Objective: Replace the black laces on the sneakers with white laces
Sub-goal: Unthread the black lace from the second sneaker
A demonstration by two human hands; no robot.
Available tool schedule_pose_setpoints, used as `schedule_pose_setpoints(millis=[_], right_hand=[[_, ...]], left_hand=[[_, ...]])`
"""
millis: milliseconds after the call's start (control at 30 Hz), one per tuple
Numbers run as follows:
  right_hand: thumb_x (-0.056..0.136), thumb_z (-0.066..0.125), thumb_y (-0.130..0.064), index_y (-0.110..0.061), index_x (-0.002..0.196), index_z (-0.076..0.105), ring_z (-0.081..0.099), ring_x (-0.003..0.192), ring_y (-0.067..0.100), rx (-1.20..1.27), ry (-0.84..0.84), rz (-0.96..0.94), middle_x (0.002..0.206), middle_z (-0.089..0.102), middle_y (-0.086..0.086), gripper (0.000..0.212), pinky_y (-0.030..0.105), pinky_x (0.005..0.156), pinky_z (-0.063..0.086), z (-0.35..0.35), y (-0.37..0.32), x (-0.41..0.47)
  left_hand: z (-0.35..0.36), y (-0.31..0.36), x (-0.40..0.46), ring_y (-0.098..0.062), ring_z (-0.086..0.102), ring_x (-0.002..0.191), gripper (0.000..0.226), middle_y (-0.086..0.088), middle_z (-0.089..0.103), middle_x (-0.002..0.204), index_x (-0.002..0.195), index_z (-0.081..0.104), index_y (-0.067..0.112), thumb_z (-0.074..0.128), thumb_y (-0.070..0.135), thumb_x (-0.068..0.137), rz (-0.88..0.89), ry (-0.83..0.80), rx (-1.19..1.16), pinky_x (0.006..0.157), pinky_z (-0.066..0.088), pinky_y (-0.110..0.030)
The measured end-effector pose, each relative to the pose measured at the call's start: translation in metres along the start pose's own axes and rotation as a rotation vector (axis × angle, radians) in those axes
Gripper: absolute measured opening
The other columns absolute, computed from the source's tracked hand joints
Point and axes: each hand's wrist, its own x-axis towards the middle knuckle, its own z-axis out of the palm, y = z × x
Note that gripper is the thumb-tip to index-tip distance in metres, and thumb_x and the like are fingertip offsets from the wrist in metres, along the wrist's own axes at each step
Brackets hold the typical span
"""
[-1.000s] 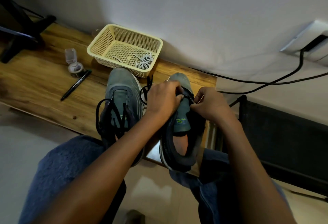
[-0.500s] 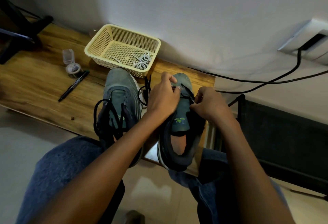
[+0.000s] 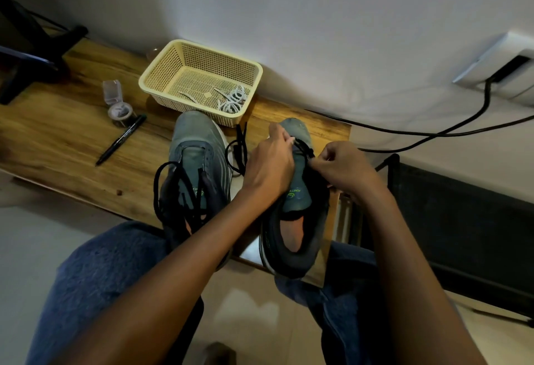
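Your left hand point(image 3: 268, 162) gripping the right sneaker point(image 3: 294, 205) on the tabletop point(image 3: 57, 139), your right hand point(image 3: 341, 168) fingers pinching its black lace point(image 3: 304, 148), white laces point(image 3: 232, 100) in the basket point(image 3: 161, 75) at eleven o'clock.

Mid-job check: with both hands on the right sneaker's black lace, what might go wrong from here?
1. The right sneaker overhangs the table edge; a hard pull by the right hand on the black lace might tip it off.
2. The left sneaker's loose laces lie under the left forearm and may snag.
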Motion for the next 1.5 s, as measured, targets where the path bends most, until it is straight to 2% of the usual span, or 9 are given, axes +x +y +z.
schedule_pose_setpoints(millis=[267, 433, 533, 733, 933, 1167, 1333, 1433, 1500], right_hand=[[0.09, 0.065, -0.032, -0.011, 0.108, 0.063, 0.061, 0.101, 0.027, -0.07, 0.202, -0.012, 0.105, 0.066, 0.009, 0.028, 0.03, 0.076, 0.044, 0.018, 0.008, 0.014], [0.089, 0.066, -0.024, -0.019, 0.073, 0.056, 0.064, 0.083, 0.027, -0.029, 0.316, -0.018, 0.083, 0.066, 0.005, 0.019, 0.034, 0.068, 0.048, 0.019, 0.009, 0.015], [0.093, 0.059, -0.018, -0.02, 0.073, 0.051, 0.067, 0.07, 0.027, 0.192, 0.469, -0.029, 0.076, 0.065, 0.006, 0.022, 0.046, 0.069, 0.056, 0.013, 0.007, 0.015], [0.098, 0.049, -0.006, -0.008, 0.099, 0.051, 0.071, 0.077, 0.018, 0.686, 0.693, -0.082, 0.095, 0.062, 0.013, 0.003, 0.024, 0.068, 0.058, -0.001, -0.005, 0.007], [0.086, 0.05, 0.004, -0.018, 0.132, 0.039, 0.054, 0.112, 0.021, 0.397, 0.523, 0.039, 0.126, 0.049, 0.006, 0.052, 0.037, 0.088, 0.05, -0.004, 0.004, 0.008], [0.081, 0.074, -0.033, -0.013, 0.102, 0.066, 0.065, 0.093, 0.021, -0.033, 0.042, 0.016, 0.099, 0.067, 0.006, 0.03, 0.042, 0.084, 0.055, 0.002, 0.002, 0.003], [0.081, 0.071, -0.013, -0.015, 0.07, 0.063, 0.059, 0.072, 0.017, -0.101, 0.127, 0.05, 0.08, 0.065, 0.007, 0.014, 0.024, 0.06, 0.045, -0.004, 0.004, 0.002], [0.082, 0.069, -0.011, -0.007, 0.076, 0.068, 0.057, 0.069, 0.017, -0.107, 0.13, 0.045, 0.077, 0.063, 0.008, 0.007, 0.026, 0.062, 0.044, -0.003, 0.002, 0.0], [0.082, 0.069, -0.01, -0.004, 0.08, 0.07, 0.058, 0.072, 0.019, -0.125, 0.132, 0.024, 0.078, 0.063, 0.009, 0.007, 0.03, 0.067, 0.047, -0.001, 0.001, 0.0]], left_hand=[[-0.006, 0.003, -0.004, -0.025, 0.056, 0.087, 0.016, -0.008, 0.062, 0.097, 0.107, 0.049, 0.013, 0.042, 0.025, 0.101, 0.066, -0.057, 0.056, 0.066, 0.03, -0.031], [-0.008, 0.0, -0.004, -0.026, 0.057, 0.095, 0.017, -0.009, 0.063, 0.105, 0.106, 0.053, 0.013, 0.046, 0.027, 0.099, 0.073, -0.086, 0.087, 0.069, 0.032, -0.03], [-0.009, -0.002, -0.003, -0.026, 0.056, 0.094, 0.017, -0.008, 0.061, 0.106, 0.105, 0.053, 0.013, 0.046, 0.027, 0.098, 0.051, -0.113, 0.085, 0.069, 0.035, -0.03], [-0.009, -0.001, -0.004, -0.027, 0.057, 0.099, 0.017, -0.008, 0.06, 0.109, 0.103, 0.056, 0.014, 0.05, 0.027, 0.096, 0.047, -0.113, 0.089, 0.07, 0.035, -0.029], [-0.006, -0.001, -0.004, -0.021, 0.057, 0.103, 0.019, -0.002, 0.061, 0.112, 0.104, 0.065, 0.018, 0.06, 0.032, 0.092, 0.076, -0.098, 0.071, 0.074, 0.042, -0.03], [0.001, -0.002, -0.003, -0.021, 0.058, 0.094, 0.013, -0.004, 0.062, 0.105, 0.1, 0.062, 0.016, 0.06, 0.026, 0.092, 0.089, -0.036, 0.084, 0.068, 0.035, -0.027], [-0.006, -0.005, 0.008, -0.02, 0.064, 0.084, 0.002, -0.003, 0.064, 0.092, 0.094, 0.055, 0.014, 0.055, 0.015, 0.095, -0.099, 0.086, -0.214, 0.068, 0.052, -0.035], [-0.016, -0.007, 0.015, -0.015, 0.068, 0.072, 0.019, 0.004, 0.059, 0.083, 0.083, 0.047, 0.02, 0.051, 0.007, 0.095, -0.288, 0.199, -0.517, 0.05, 0.048, -0.023], [-0.016, -0.009, 0.017, -0.016, 0.067, 0.08, 0.018, 0.004, 0.063, 0.089, 0.083, 0.049, 0.024, 0.054, 0.01, 0.093, -0.257, 0.215, -0.484, 0.064, 0.052, -0.032]])
